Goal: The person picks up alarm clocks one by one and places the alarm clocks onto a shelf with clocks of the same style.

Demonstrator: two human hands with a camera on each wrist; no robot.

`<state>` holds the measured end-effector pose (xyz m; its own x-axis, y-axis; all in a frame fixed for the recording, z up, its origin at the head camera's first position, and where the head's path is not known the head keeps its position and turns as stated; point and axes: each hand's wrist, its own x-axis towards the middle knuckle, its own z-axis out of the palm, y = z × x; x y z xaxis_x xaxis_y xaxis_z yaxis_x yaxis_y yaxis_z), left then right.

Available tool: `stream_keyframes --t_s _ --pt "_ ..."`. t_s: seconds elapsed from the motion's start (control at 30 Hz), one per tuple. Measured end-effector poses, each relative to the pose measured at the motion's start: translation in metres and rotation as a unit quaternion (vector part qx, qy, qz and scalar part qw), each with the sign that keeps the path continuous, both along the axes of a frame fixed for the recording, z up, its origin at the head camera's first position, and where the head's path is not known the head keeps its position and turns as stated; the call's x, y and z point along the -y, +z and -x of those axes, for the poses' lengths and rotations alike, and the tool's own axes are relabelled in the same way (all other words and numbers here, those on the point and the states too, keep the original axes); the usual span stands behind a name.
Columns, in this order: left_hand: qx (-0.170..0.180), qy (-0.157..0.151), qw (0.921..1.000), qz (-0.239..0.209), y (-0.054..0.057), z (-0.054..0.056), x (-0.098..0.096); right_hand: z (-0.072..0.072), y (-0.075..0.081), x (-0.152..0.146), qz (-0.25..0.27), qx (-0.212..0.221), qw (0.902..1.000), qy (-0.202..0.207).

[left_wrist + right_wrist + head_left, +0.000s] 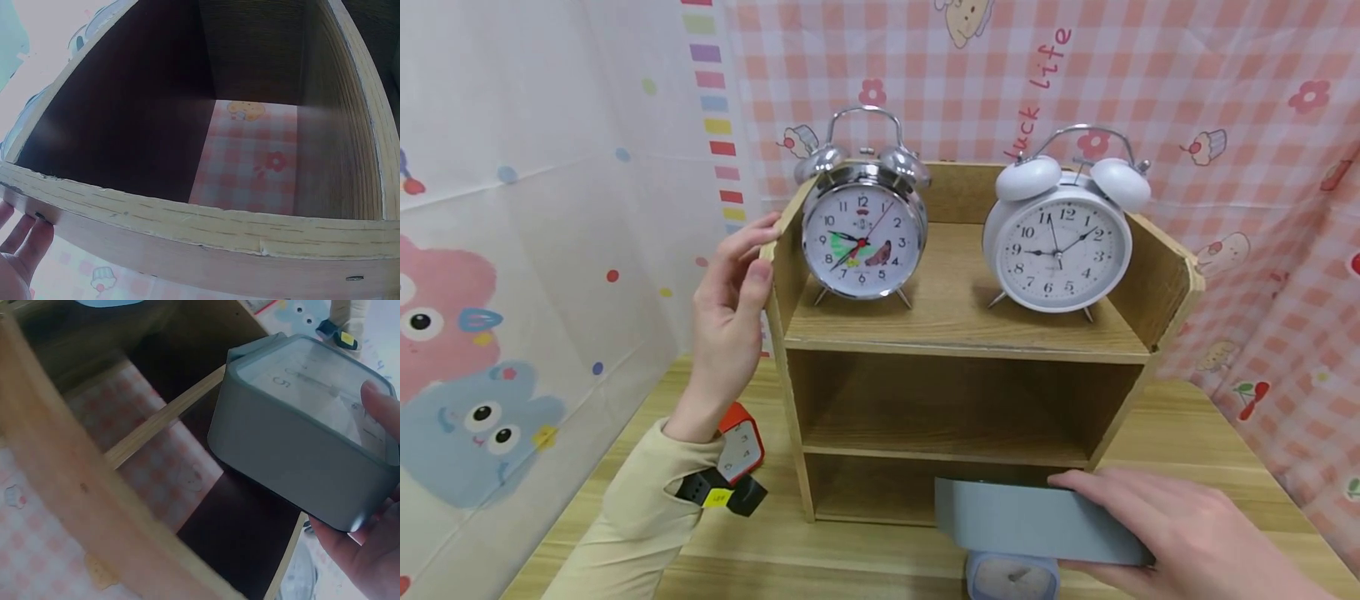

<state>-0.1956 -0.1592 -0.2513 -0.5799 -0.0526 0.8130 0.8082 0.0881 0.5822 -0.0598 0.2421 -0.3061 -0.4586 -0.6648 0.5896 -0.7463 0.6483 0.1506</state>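
Note:
My left hand (730,325) rests its fingertips and thumb against the outer face and edge of the wooden shelf unit's (970,354) left side panel; the left wrist view shows those fingers (34,240) on the panel's outside. In my right hand (1195,533) is a grey-blue box-shaped clock (1030,517), held in front of the lowest compartment. The right wrist view shows the clock (287,431) tilted, numerals under its clear front, thumb over that front and fingers beneath. Below it in the head view, a small light-blue clock (1011,577) is partly hidden.
On the top shelf stand a silver twin-bell alarm clock (865,242) and a white one (1060,254). A red-framed clock (742,446) sits on the wood-grain table (850,567), left of the unit, partly behind my left wrist. Patterned cloths hang behind and at the sides.

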Motion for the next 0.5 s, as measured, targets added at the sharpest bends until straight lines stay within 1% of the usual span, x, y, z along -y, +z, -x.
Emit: stream_keyframes --t_s 0.07,0.17,0.27,0.33,0.5 --pt "0.0 0.001 1.0 0.001 0.0 0.0 0.0 0.0 0.003 0.007 0.001 -0.013 0.9999 0.007" --pt "-0.001 0.002 1.0 0.002 0.0 0.0 0.0 0.002 0.007 0.019 0.012 -0.03 0.999 0.031" --pt "-0.001 0.003 1.0 0.003 0.0 0.0 0.0 0.004 0.012 0.031 0.027 -0.038 0.9977 0.049" --pt "-0.001 0.005 1.0 0.004 0.0 0.0 0.0 0.006 0.015 0.039 0.035 -0.041 0.9969 0.056" --pt "0.0 0.01 0.9999 0.008 0.001 -0.001 -0.001 0.01 0.021 0.054 0.038 -0.059 0.9959 0.057"
